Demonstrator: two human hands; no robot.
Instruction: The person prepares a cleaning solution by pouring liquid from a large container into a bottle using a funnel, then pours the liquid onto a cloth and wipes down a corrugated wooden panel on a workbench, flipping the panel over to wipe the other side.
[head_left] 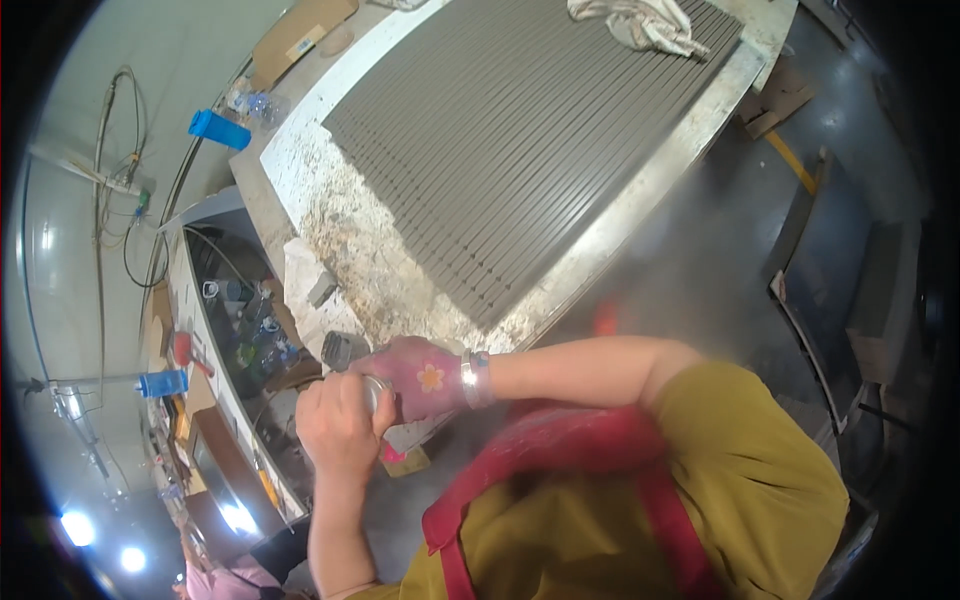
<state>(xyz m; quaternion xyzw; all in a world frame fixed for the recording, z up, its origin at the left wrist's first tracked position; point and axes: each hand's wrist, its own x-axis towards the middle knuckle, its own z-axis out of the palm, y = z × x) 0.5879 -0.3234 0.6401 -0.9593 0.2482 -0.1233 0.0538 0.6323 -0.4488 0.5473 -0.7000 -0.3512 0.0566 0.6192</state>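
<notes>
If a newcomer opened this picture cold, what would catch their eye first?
Probably the big grey ribbed sheet at the upper middle, its parallel lines running across the white table, with a crumpled cloth toward its upper right. Then the hands, together left of centre below it: the left hand bare, the right hand in a purple glove with a flower. The bright blue bottle at the upper left also stands out.

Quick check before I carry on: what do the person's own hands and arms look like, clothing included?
The right hand wears a mauve-pink glove with an orange flower; a shiny silvery band circles the wrist. The right sleeve is olive-yellow, the forearm bare. The left hand is ungloved, its forearm bare too.
</notes>
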